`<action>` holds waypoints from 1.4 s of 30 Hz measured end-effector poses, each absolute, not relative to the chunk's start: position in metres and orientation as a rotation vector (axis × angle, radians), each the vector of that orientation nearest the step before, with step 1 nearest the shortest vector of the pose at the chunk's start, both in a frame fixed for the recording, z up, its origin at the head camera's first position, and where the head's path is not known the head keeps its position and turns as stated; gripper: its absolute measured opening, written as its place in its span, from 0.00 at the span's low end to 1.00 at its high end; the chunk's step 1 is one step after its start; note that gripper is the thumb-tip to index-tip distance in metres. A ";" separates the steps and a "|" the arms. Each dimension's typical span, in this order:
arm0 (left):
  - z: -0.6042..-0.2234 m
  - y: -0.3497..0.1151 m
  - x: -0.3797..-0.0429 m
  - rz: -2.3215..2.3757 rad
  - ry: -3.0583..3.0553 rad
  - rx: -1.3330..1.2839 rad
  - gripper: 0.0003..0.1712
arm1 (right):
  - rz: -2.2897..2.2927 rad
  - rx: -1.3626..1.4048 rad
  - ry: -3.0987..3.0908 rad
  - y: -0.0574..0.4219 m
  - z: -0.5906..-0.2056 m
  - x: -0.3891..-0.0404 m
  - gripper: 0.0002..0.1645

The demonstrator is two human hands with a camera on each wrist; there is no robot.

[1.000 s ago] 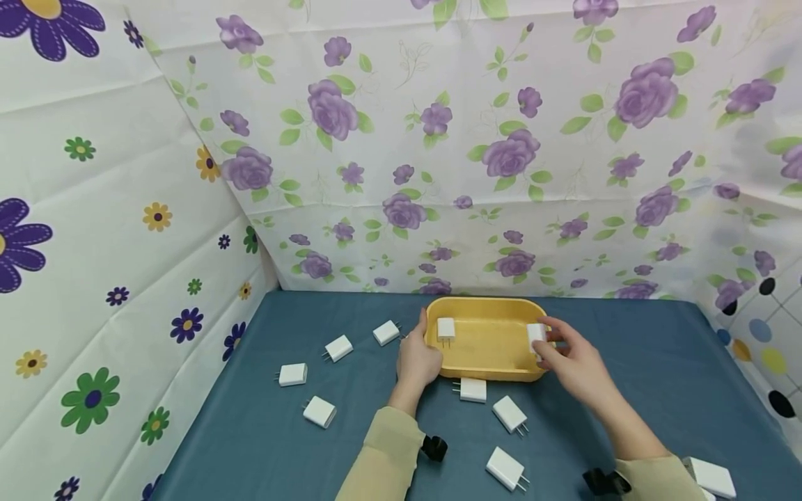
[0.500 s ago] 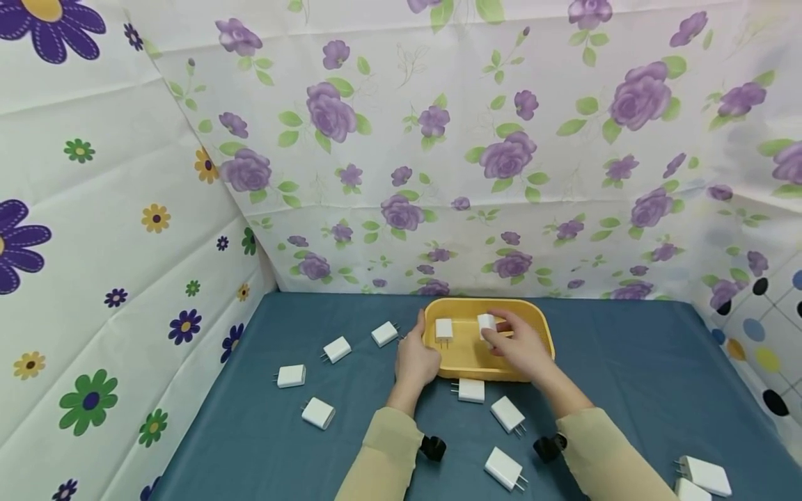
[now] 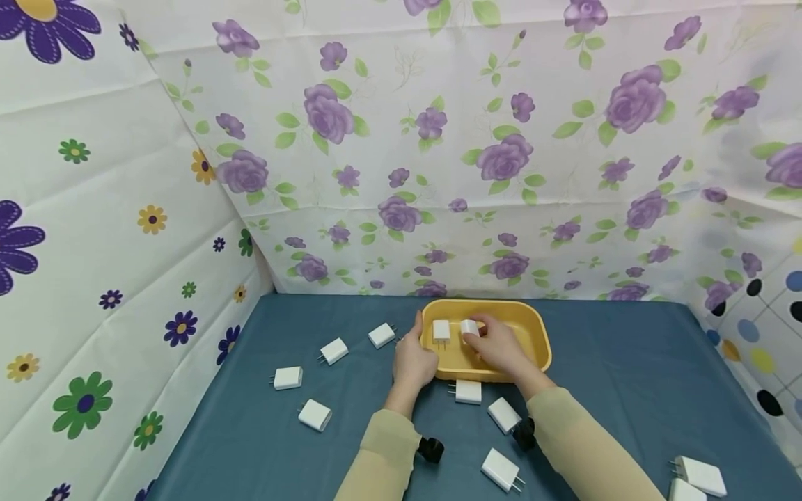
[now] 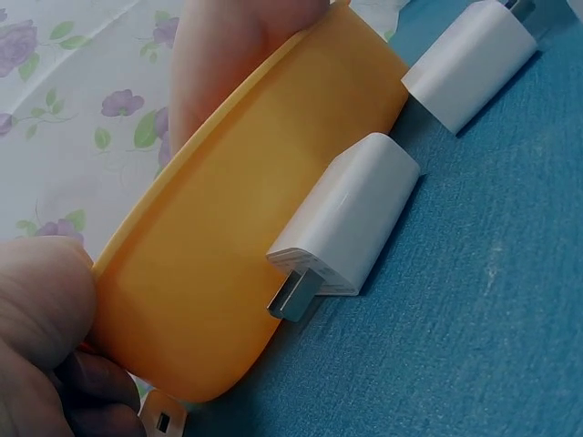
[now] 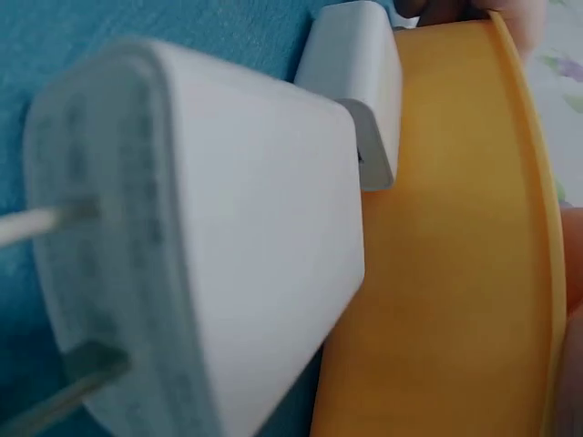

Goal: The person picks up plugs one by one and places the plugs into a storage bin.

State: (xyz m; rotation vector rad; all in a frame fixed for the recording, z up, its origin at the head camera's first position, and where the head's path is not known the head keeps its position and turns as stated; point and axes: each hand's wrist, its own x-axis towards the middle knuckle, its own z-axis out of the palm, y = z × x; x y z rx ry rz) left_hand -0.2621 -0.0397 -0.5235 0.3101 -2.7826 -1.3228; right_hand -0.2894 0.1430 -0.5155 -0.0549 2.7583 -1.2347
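Note:
In the head view a yellow plastic tray [image 3: 510, 312] lies near the table's back edge. My left hand [image 3: 415, 358] grips its left end; the left wrist view shows the thumb at the rim. Inside the tray, my right hand [image 3: 499, 345] pinches a white charger plug [image 3: 468, 327] low over the tray's floor. Left of it another white charger [image 3: 441, 331] rests in the tray, prongs toward me. Just outside the tray's front wall lies a charger [image 4: 351, 218], large in the left wrist view. A nearer charger [image 5: 255, 209] fills much of the right wrist view.
On the blue table, several chargers lie left of the tray, including one charger [image 3: 381, 335] beside my left hand. More chargers [image 3: 502, 470] lie in front, one partly under my right wrist camera. Two chargers [image 3: 700, 476] sit at the near right corner. Flowered sheets [image 3: 401, 174] hang behind.
My right hand has carried the charger leftward from the tray's right end to beside the resting charger, and lower. The left hand has kept its hold on the tray.

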 end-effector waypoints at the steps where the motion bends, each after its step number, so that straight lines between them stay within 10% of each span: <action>1: -0.524 -0.040 -0.263 -1.322 -2.780 0.309 0.55 | -1.212 -0.051 2.770 0.141 -0.516 -0.291 0.32; 42: -0.528 -0.040 -0.263 -1.307 -2.770 0.288 0.54 | -1.010 -0.162 2.879 0.131 -0.517 -0.293 0.30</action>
